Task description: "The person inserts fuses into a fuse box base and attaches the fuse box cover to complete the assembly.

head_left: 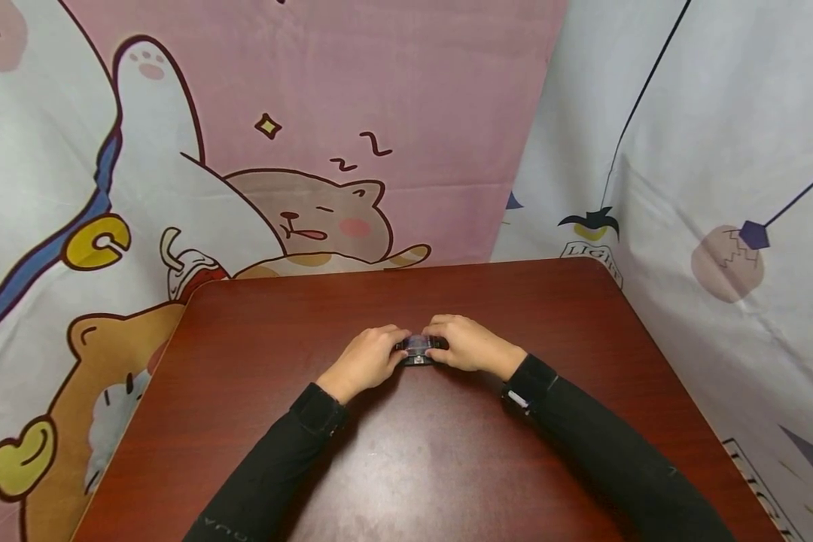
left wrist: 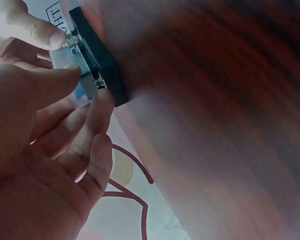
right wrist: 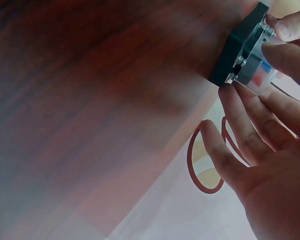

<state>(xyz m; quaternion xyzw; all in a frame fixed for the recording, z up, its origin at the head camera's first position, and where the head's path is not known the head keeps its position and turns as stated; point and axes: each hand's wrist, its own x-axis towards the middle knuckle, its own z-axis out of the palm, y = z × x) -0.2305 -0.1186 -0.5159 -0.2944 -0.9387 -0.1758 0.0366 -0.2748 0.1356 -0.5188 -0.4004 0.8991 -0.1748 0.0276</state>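
A small device with a black base and a clear cover (head_left: pixel 418 345) sits on the table between both hands. My left hand (head_left: pixel 367 358) grips its left end between thumb and fingers. At the opposite end, my right hand (head_left: pixel 470 344) holds it the same way. In the left wrist view, metal fittings show along the edge of the black base (left wrist: pixel 101 60). Through the clear cover (right wrist: pixel 254 81) in the right wrist view, blue and red parts are visible. Fingers hide portions of both ends, and the exact kind of device cannot be told.
The reddish-brown wooden table (head_left: pixel 406 459) has rounded far corners. Behind it hangs a pink and white cloth (head_left: pixel 447 113) printed with cartoon animals, and a white printed cloth (head_left: pixel 684 135) hangs along the right side.
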